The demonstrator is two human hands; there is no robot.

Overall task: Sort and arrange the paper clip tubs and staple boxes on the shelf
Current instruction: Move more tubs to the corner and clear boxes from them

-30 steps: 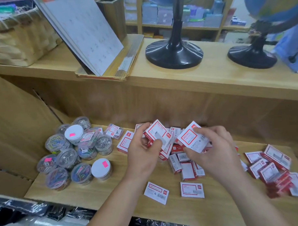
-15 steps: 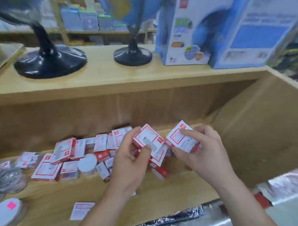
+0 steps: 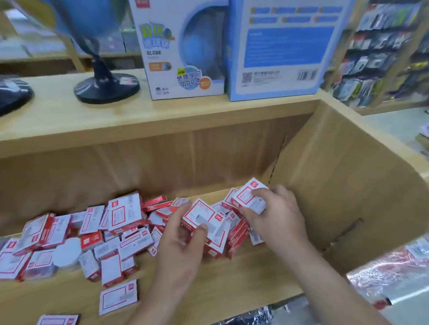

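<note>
While the fingers (image 3: 178, 216) of the left hand (image 3: 184, 243) curl round one red-and-white staple box (image 3: 200, 215), thumb laid across its printed face, the right hand (image 3: 278, 218) pinches a second staple box (image 3: 250, 197) between thumb and bent fingertips, tilted, just right of the frame's centre. Both boxes are held above a small cluster of boxes (image 3: 235, 234) on edge directly under the hands, on the lower wooden shelf (image 3: 237, 278). The step in hand looks like gathering staple boxes and carrying them toward the bare right end of the shelf. The next move probably calls for setting these two down squarely, faces matched, against the cluster or the side panel (image 3: 343, 182), then reaching back for more. To the left, across the middle of the frame, lies the main heap (image 3: 123, 214) of staple boxes, jumbled at every angle. A white-lidded round tub (image 3: 67, 251), likely a paper clip tub, sits buried among them at left and would need pulling out. Two loose boxes (image 3: 117, 297) lie flat near the front edge at lower left. On the upper shelf stand a black globe base (image 3: 106, 89), a globe carton (image 3: 180, 46) and a blue carton (image 3: 284, 43), well clear of the work. Motion blur hides the finer print.
</note>
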